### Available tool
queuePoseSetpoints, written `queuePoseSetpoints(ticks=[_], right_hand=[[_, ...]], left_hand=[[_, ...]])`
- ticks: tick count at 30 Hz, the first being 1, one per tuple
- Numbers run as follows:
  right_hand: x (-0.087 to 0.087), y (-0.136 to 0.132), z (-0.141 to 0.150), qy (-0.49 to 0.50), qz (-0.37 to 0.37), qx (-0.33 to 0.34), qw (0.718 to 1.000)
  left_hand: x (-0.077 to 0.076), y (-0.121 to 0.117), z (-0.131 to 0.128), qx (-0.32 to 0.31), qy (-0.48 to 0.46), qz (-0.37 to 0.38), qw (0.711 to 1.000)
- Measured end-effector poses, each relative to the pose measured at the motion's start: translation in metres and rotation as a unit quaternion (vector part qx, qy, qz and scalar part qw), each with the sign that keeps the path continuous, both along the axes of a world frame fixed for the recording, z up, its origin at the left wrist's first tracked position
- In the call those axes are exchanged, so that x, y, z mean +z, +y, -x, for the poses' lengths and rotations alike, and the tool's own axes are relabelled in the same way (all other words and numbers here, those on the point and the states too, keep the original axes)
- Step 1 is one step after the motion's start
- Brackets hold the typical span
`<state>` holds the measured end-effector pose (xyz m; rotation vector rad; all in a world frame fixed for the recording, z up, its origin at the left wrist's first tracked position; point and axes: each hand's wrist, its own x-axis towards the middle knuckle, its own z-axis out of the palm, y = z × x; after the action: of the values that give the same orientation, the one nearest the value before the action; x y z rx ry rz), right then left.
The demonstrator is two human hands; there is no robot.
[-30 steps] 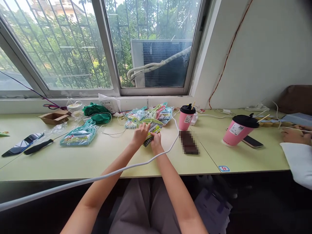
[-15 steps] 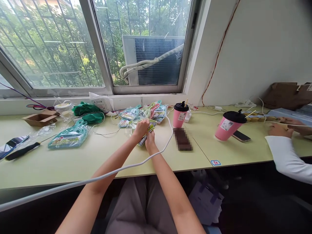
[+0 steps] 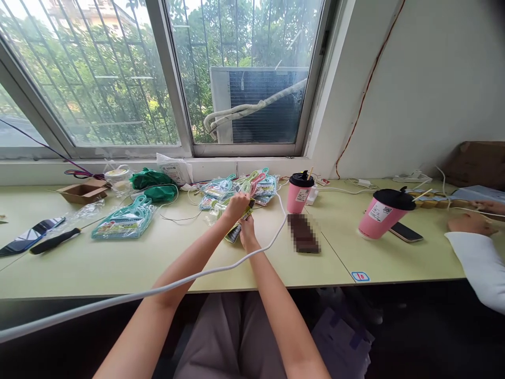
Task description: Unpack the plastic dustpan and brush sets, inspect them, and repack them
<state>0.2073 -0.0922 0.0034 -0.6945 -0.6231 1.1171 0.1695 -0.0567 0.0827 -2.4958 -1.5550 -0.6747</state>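
Observation:
Both my hands meet over the table in the middle of the head view. My left hand (image 3: pixel 238 206) is closed on the upper part of a yellow-green printed packaging card (image 3: pixel 246 212). Just below it, my right hand (image 3: pixel 248 231) grips the same card from the right side. A dark striped patch of the card, like a barcode, shows under my left wrist. What the card belongs to is mostly hidden by my fingers. Right behind my hands lies a pile of plastic-wrapped teal items with loop handles (image 3: pixel 221 188), some pink and pale green among them.
More wrapped teal items (image 3: pixel 125 221) lie left, near a black-handled tool (image 3: pixel 55 241), an open cardboard box (image 3: pixel 83 191) and a green bag (image 3: pixel 154 184). Pink cups (image 3: pixel 299 199) and a phone (image 3: pixel 406 232) stand and lie right. A white cable (image 3: pixel 197 275) crosses in front. A co-worker's hand (image 3: pixel 471 223) is far right.
The whole view has shifted, so things appear slightly further right and lower. Both my hands stay on the card, which has turned a little. The co-worker's hands have moved slightly.

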Motion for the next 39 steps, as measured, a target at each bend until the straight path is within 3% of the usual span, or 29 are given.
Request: queuePoseSetpoints(ticks=[6,9,11,13,15,16,18,20,21,23,27,33,39], right_hand=[[0.005,0.0,-0.003,0.017,0.002,-0.007,1.0],[0.006,-0.001,-0.008,0.038,0.022,0.001,0.999],[0.007,-0.003,-0.013,0.068,0.027,0.008,0.997],[0.009,-0.005,-0.018,0.101,0.014,0.013,0.995],[0.012,-0.007,-0.022,0.121,-0.008,0.018,0.993],[0.013,-0.008,-0.023,0.125,-0.018,0.021,0.992],[0.015,-0.008,-0.025,0.13,-0.03,0.024,0.991],[0.015,-0.008,-0.024,0.131,-0.025,0.02,0.991],[0.015,-0.007,-0.024,0.13,-0.018,0.018,0.991],[0.013,-0.005,-0.024,0.127,-0.005,0.012,0.992],[0.011,-0.005,-0.027,0.108,0.008,0.019,0.994],[0.012,-0.008,-0.031,0.066,0.003,0.114,0.991],[0.008,-0.003,-0.038,0.051,0.079,0.068,0.993]], left_hand=[[-0.002,-0.015,-0.012,-0.073,-0.065,0.02,0.995],[0.003,-0.024,-0.004,-0.104,-0.098,0.006,0.99],[0.007,-0.024,0.017,-0.089,-0.138,-0.034,0.986],[0.008,-0.019,0.048,-0.005,-0.237,-0.07,0.969],[0.005,-0.011,0.08,0.093,-0.401,-0.057,0.909],[0.002,-0.008,0.093,0.095,-0.481,-0.003,0.872],[-0.006,-0.004,0.108,0.008,-0.589,0.151,0.794],[-0.015,-0.005,0.105,-0.11,-0.634,0.271,0.716],[-0.019,-0.007,0.098,-0.152,-0.644,0.299,0.687],[-0.025,-0.012,0.081,-0.185,-0.661,0.314,0.656],[-0.029,-0.017,0.066,-0.198,-0.668,0.318,0.643],[-0.03,-0.01,0.09,-0.157,-0.674,0.291,0.661],[-0.028,-0.013,0.094,-0.178,-0.646,0.314,0.673]])
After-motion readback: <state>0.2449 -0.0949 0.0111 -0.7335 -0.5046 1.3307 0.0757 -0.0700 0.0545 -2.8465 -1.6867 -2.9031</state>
